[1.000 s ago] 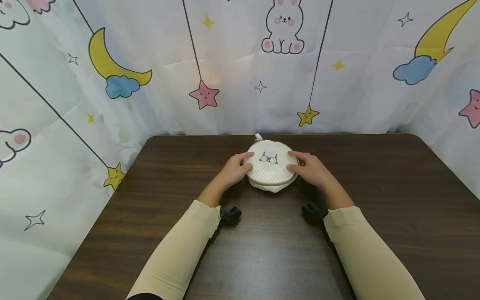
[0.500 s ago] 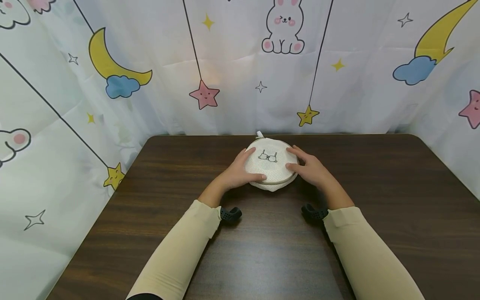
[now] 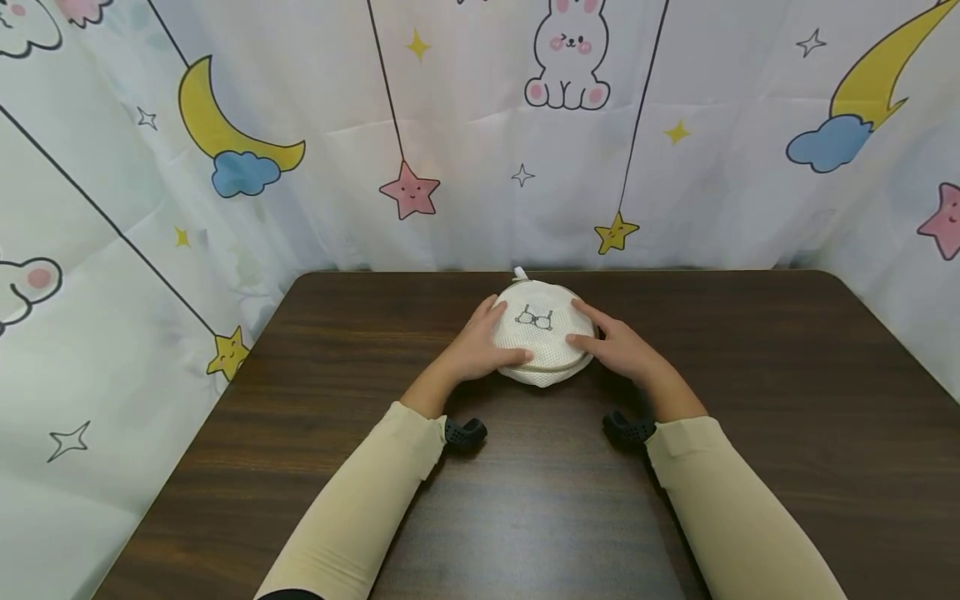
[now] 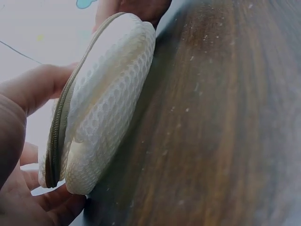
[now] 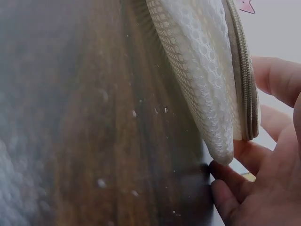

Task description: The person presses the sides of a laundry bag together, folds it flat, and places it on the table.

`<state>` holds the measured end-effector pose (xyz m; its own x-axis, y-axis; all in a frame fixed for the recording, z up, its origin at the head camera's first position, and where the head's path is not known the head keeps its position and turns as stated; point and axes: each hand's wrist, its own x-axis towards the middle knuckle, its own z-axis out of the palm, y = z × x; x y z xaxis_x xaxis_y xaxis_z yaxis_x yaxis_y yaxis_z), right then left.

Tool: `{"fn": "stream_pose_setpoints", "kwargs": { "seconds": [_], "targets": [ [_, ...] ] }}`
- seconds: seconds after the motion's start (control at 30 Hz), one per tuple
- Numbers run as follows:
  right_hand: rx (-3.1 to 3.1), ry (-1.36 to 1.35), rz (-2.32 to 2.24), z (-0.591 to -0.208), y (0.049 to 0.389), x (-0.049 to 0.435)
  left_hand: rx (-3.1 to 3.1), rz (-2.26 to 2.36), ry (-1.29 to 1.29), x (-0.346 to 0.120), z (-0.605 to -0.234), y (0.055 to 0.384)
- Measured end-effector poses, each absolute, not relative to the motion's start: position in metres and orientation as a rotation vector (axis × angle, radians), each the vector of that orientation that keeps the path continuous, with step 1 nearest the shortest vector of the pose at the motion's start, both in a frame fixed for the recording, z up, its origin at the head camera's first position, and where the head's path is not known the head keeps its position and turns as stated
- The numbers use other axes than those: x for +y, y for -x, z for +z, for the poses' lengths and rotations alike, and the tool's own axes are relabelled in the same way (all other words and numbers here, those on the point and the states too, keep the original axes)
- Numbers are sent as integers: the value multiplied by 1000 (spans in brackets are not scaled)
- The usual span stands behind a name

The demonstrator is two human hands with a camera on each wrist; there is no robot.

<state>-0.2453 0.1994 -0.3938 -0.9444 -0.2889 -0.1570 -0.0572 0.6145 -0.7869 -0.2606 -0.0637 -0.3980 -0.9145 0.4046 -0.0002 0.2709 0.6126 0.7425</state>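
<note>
A round, cream-white mesh zip pouch (image 3: 542, 337) lies on the table, with a line drawing like eyeglasses on its top and a white tab at the back. My left hand (image 3: 480, 343) holds its left side, thumb across the front of the top and fingers at the far edge. On the opposite side my right hand (image 3: 626, 343) holds it, thumb on the top and fingers round the rim. Both wrist views show the brownish zipper (image 4: 59, 127) along the rim and honeycomb mesh (image 5: 200, 70) below. Fingers reach under the edge in these views.
The dark wood-grain table (image 3: 525, 517) extends to a back edge just behind the pouch. A white curtain (image 3: 480, 125) printed with moons, stars and a rabbit hangs behind. Dark devices (image 3: 467, 432) sit on both wrists beneath beige sleeves.
My left thumb has moved from the pouch's left edge to the front of its top, and the left fingers sit farther back. My right thumb lies slightly farther over the top.
</note>
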Motion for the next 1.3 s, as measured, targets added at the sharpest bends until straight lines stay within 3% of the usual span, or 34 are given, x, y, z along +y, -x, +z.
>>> {"fn": "stream_pose_setpoints", "kwargs": {
  "seconds": [0.37,0.73,0.97,1.3],
  "targets": [
    [2500,280,-1299,-399,245,201,2682,1168,-550,-62,-398,260],
    [2462,366,-1329,-402,240,199,2668,1198,-632,-58,-401,258],
    [2488,379,-1337,-406,241,198,2658,1109,-812,-57,-401,254],
    [2546,433,-1317,-403,243,194,2814,996,-806,-53,-402,257]
  ]
}}
